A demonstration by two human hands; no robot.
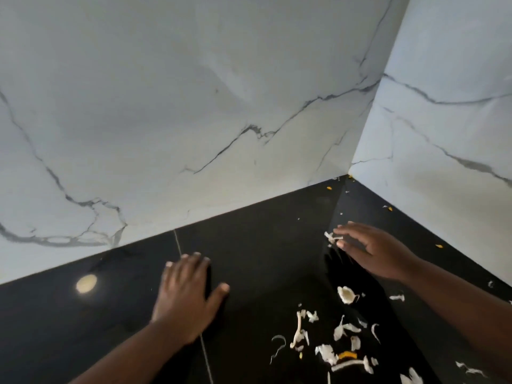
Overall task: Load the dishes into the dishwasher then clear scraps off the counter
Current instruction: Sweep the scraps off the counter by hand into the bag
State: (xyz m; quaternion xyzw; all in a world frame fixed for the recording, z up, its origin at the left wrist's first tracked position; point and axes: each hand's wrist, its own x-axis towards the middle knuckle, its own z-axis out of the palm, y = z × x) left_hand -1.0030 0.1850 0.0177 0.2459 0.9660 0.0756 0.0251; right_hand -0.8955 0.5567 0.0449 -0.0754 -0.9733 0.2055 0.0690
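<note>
Left hand [188, 295] is flat on the black countertop [263, 245], palm down, fingers straight and spread a little, thumb out to the side; nothing in it; it sits right across a thin pale seam [178, 242] that runs from the wall toward the near edge. Right hand [368, 249] is out toward the corner, fingers stretched long and relaxed, hovering low over the counter; a pale scrap [332, 237] sits right at its fingertips [339, 231], touching or very nearly, and whether it is pinched I cannot tell; the hand is blurred there.

The main pile of scraps [332, 342] lies near the bottom, between the two forearms and closer to the right one; white curled peelings, a long pale stalk piece [297, 332], a cup-shaped white shell piece [346, 295] a bit farther up, and a bit of orange peel [347, 355] in among the white bits. Small orange flecks [329, 187] dot the counter up in the corner and along the right wall; more white shreds [471, 370] lie at the lower right, past the right forearm.

White marble-look wall panels [194, 120] with grey veins meet at the corner behind; a round light reflection [86, 283] glows on the glossy counter, left of the left hand. No dishes or dishwasher in this view.
</note>
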